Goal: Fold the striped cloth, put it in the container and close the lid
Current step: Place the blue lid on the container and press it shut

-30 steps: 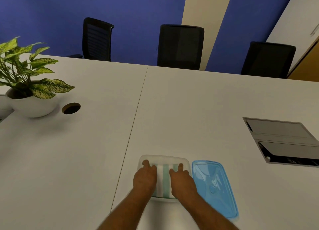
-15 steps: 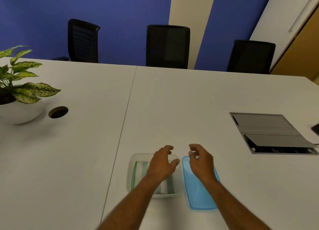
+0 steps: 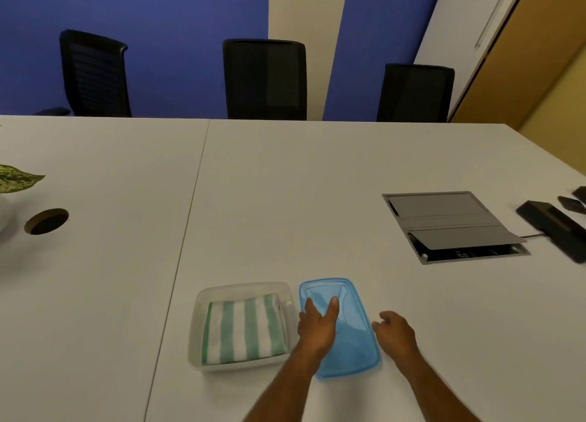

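The folded green-and-white striped cloth [image 3: 244, 328] lies inside the clear plastic container [image 3: 203, 298] near the table's front edge. Right beside the container the blue lid [image 3: 352, 342] lies flat on the table. My left hand [image 3: 317, 325] rests over the lid's left edge, fingers spread and pointing away from me. My right hand [image 3: 396, 331] hovers just past the lid's right edge, fingers loosely curled, holding nothing. The container is uncovered.
A grey floor-box hatch [image 3: 447, 225] is set in the table at the right, with a black device [image 3: 555, 228] and cable beyond it. A cable hole [image 3: 47, 221] and a plant leaf [image 3: 16, 177] are at the far left. Three black chairs [image 3: 264, 79] stand behind the table.
Both hands left the cloth in the container and moved right; the left hand now lies on the lid's left edge and the right hand is past its right edge. The view shifted right.
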The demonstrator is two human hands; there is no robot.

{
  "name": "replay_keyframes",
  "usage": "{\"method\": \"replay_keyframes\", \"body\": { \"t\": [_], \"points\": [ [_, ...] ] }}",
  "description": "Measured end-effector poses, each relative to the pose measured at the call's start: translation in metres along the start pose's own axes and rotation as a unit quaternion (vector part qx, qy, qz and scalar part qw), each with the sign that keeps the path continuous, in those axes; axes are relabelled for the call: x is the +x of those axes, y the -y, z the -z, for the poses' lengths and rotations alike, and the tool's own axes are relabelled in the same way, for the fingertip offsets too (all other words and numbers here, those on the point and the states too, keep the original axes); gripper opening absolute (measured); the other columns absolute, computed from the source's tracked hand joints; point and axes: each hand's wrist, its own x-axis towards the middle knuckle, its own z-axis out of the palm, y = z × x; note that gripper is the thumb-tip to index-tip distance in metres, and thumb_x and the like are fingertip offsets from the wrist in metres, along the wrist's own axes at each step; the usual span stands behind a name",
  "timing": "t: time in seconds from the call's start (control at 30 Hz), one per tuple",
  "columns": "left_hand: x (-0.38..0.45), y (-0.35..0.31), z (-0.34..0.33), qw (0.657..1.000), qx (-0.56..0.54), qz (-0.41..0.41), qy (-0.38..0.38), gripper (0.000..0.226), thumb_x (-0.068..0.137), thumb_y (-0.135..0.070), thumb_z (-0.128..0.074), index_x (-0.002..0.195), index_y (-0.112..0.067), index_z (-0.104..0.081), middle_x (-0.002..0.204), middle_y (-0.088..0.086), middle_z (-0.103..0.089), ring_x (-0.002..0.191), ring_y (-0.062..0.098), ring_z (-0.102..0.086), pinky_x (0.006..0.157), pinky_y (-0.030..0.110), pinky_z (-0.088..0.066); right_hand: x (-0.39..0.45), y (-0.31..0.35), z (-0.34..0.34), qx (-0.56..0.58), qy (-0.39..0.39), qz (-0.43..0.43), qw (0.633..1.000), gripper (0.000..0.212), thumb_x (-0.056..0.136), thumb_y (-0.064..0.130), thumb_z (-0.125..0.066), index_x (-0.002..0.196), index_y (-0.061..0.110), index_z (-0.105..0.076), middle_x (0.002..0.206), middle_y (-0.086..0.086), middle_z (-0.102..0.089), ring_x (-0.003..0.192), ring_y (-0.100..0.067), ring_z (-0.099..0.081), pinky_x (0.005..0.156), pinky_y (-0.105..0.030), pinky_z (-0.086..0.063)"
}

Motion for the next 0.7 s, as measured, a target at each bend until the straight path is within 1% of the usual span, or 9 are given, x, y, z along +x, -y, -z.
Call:
{"method": "replay_keyframes", "body": {
  "t": [0.1, 0.17, 0.2, 0.23, 0.3, 0.43, 0.53, 0.63, 0.7],
  "points": [
    [0.001, 0.011, -0.004, 0.999, -0.001, 0.042, 0.009, 0.091, 0.091, -0.068, -0.042, 0.157, -0.021, 0.0, 0.165, 0.01, -0.003, 0.151, 0.029, -0.01, 0.121, 0.048, -0.018, 0.0, -0.014, -0.007, -0.05, 0.011, -0.005, 0.999, 0.04, 0.085, 0.015, -0.061, 0.122, 0.002, -0.064, 0.127, -0.018, -0.065, 0.121, -0.032, -0.058, 0.1, -0.033, -0.043],
    [0.001, 0.015, -0.006, 0.999, 0.006, 0.047, 0.004, 0.091, 0.092, -0.067, -0.042, 0.157, -0.019, 0.0, 0.165, 0.01, -0.005, 0.151, 0.029, -0.011, 0.121, 0.047, -0.018, -0.002, -0.016, -0.009, -0.085, 0.017, 0.006, 0.996, 0.017, 0.081, 0.013, -0.06, 0.092, 0.004, -0.07, 0.101, -0.016, -0.071, 0.1, -0.032, -0.064, 0.088, -0.035, -0.049],
    [0.001, 0.015, -0.008, 0.999, 0.009, 0.048, -0.001, 0.091, 0.092, -0.066, -0.043, 0.157, -0.019, -0.001, 0.165, 0.01, -0.007, 0.15, 0.03, -0.013, 0.121, 0.048, -0.019, -0.002, -0.017, -0.011, -0.101, 0.024, 0.014, 0.995, 0.008, 0.08, 0.014, -0.06, 0.076, 0.009, -0.064, 0.088, -0.014, -0.069, 0.09, -0.031, -0.064, 0.082, -0.035, -0.05],
    [0.0, 0.015, -0.009, 0.999, 0.008, 0.05, -0.005, 0.09, 0.092, -0.066, -0.044, 0.157, -0.02, -0.003, 0.164, 0.01, -0.011, 0.149, 0.032, -0.016, 0.12, 0.049, -0.021, -0.002, -0.018, -0.012, -0.113, 0.028, 0.019, 0.993, 0.01, 0.079, 0.015, -0.059, 0.07, 0.011, -0.058, 0.084, -0.012, -0.067, 0.084, -0.03, -0.063, 0.077, -0.034, -0.051],
    [-0.001, 0.014, -0.011, 0.998, -0.008, 0.056, -0.006, 0.087, 0.092, -0.064, -0.045, 0.157, -0.021, -0.005, 0.162, 0.01, -0.016, 0.146, 0.033, -0.022, 0.119, 0.05, -0.025, -0.003, -0.02, -0.013, -0.132, 0.03, 0.028, 0.99, 0.007, 0.079, 0.018, -0.06, 0.078, 0.011, -0.061, 0.091, -0.011, -0.069, 0.088, -0.029, -0.065, 0.076, -0.032, -0.05],
    [-0.006, 0.011, -0.009, 0.998, -0.036, 0.051, -0.006, 0.081, 0.094, -0.06, -0.046, 0.156, -0.023, -0.008, 0.16, 0.009, -0.021, 0.143, 0.03, -0.031, 0.116, 0.045, -0.032, -0.005, -0.024, -0.008, -0.089, 0.007, 0.04, 0.995, 0.038, 0.079, 0.021, -0.072, 0.114, 0.007, -0.066, 0.112, -0.015, -0.069, 0.105, -0.032, -0.064, 0.088, -0.033, -0.049],
    [-0.014, 0.005, -0.011, 0.997, -0.06, 0.04, -0.001, 0.08, 0.094, -0.06, -0.047, 0.156, -0.024, -0.01, 0.16, 0.008, -0.023, 0.142, 0.028, -0.033, 0.114, 0.043, -0.033, -0.012, -0.021, 0.001, 0.03, -0.037, 0.036, 0.998, 0.043, 0.074, 0.01, -0.078, 0.114, 0.008, -0.062, 0.11, -0.017, -0.069, 0.101, -0.034, -0.065, 0.089, -0.039, -0.051],
    [-0.027, -0.006, -0.013, 0.994, -0.105, 0.032, 0.008, 0.085, 0.09, -0.065, -0.048, 0.155, -0.026, -0.009, 0.161, 0.005, -0.02, 0.143, 0.027, -0.032, 0.113, 0.042, -0.032, -0.023, -0.011, 0.018, 0.202, -0.023, -0.003, 0.979, 0.037, 0.077, -0.004, -0.071, 0.108, 0.012, -0.057, 0.108, -0.02, -0.067, 0.089, -0.041, -0.068, 0.072, -0.048, -0.059],
    [-0.034, -0.015, -0.009, 0.989, -0.143, 0.035, 0.016, 0.091, 0.086, -0.072, -0.047, 0.155, -0.03, -0.006, 0.162, 0.002, -0.019, 0.144, 0.026, -0.03, 0.114, 0.044, -0.03, -0.03, -0.001, 0.032, 0.286, 0.015, 0.004, 0.958, 0.033, 0.081, -0.009, -0.065, 0.105, 0.013, -0.059, 0.106, -0.019, -0.067, 0.085, -0.042, -0.071, 0.059, -0.04, -0.059]
  ]
}}
